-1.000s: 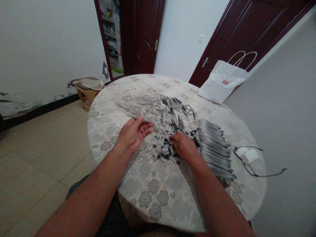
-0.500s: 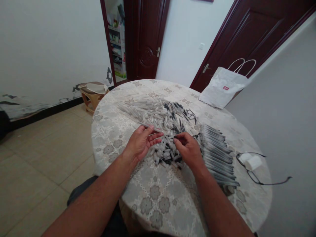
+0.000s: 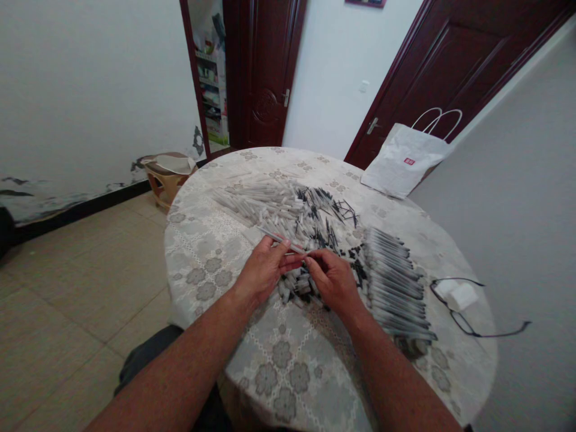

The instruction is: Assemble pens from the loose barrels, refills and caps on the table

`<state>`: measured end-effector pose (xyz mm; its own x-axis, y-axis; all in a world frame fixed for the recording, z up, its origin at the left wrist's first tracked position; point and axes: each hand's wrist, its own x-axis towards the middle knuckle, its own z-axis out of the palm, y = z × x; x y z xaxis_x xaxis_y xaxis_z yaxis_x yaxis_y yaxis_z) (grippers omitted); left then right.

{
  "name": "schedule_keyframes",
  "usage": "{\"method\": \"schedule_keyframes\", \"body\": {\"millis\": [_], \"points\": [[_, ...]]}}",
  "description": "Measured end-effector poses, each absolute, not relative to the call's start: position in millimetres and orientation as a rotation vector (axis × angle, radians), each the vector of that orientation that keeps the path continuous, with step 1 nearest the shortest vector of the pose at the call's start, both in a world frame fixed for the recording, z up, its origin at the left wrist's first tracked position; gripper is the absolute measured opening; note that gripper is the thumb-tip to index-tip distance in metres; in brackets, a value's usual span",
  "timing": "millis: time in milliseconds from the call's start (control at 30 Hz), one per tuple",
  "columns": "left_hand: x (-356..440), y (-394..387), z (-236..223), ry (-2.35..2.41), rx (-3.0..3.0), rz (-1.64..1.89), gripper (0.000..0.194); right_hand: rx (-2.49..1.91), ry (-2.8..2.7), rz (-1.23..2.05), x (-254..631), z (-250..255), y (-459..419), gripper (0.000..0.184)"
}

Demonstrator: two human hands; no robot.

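Left hand (image 3: pixel 265 268) pinches a pale pen barrel (image 3: pixel 275 238), whose long axis slants up and away to the left from its fingertips. Right hand (image 3: pixel 330 279), closed on a small part too tiny to identify, meets the barrel's near end over the heap of loose parts (image 3: pixel 297 219).

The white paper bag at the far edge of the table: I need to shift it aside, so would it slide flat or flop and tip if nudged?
The white paper bag leans against the door rather than standing, so it would probably slump. It looks flat and thin, likely light. The looped handles seem floppy.
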<state>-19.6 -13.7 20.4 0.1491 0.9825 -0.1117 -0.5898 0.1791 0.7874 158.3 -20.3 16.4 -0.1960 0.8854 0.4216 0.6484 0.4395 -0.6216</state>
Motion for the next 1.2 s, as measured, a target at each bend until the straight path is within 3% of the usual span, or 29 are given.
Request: {"method": "schedule_keyframes", "body": {"millis": [233,533,1200], "points": [[-22.1,-11.5,19.1,0.731,0.676,1.256,0.028,-1.243,-1.817,0.436,158.0,14.2,-17.8,0.018],[-24.9,-10.8,20.9,0.690,0.633,1.266,0.030,-1.133,-1.483,0.914,149.6,2.6,-19.3,0.021],[-22.9,-12.9,23.8,0.838,0.771,1.309,0.027,-1.171,-1.507,0.880,148.6,6.2,-21.0,0.017]]}}
